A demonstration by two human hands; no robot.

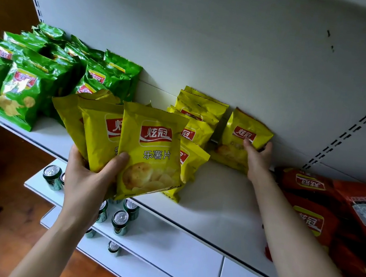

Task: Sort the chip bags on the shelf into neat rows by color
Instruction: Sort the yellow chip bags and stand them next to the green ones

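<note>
yellow chip bag [248,129], upright, in right grip [257,159]

white slotted back panel [217,36]; reddish wooden floor [13,188] below

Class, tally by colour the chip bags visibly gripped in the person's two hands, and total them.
Yellow foil chip bags: 4 (3 visible fanned in the left hand, 1 in the right hand)
Green foil chip bags: 0
Red foil chip bags: 0
Total: 4
</note>
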